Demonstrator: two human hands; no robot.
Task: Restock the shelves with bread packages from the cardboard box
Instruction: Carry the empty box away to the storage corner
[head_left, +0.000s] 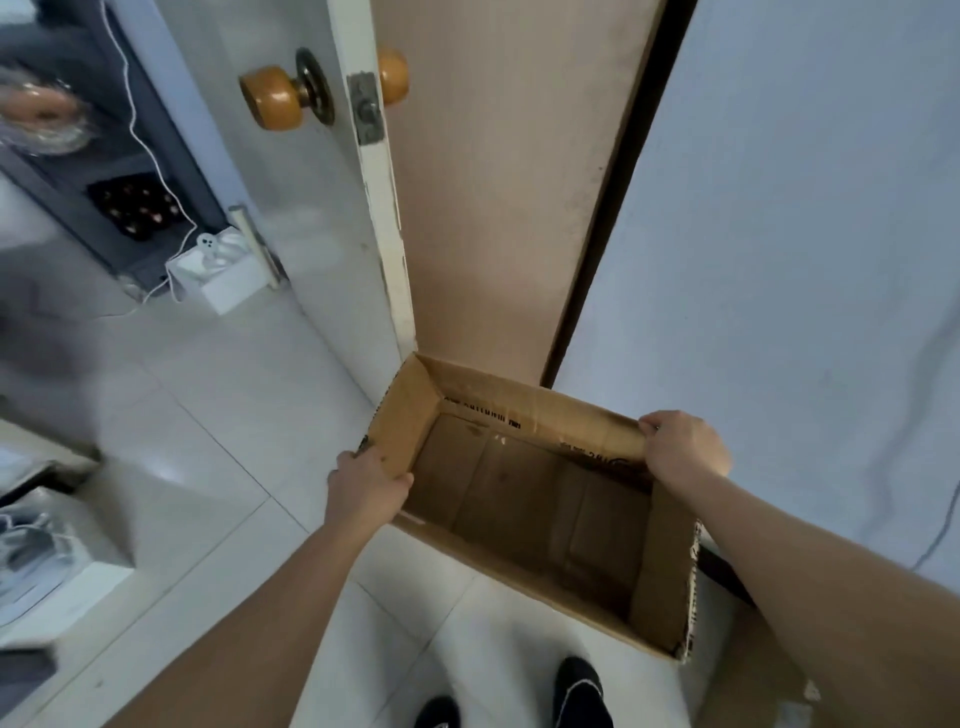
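An open brown cardboard box (524, 519) is held above the tiled floor, and its inside is bare cardboard with nothing in it. My left hand (366, 486) grips the box's left wall, thumb inside and fingers outside. At the far right corner of the rim my right hand (683, 447) grips the wall of the box. A blurred bread package (44, 117) in clear wrap shows at the upper left, on a dark grey shelf unit (156, 171).
A half-open door (498, 182) with an orange knob (275, 98) stands right behind the box. A pale wall (805, 234) is on the right. A white box with a cable (218, 270) sits on the floor at left. My dark shoes (579, 693) show below the box.
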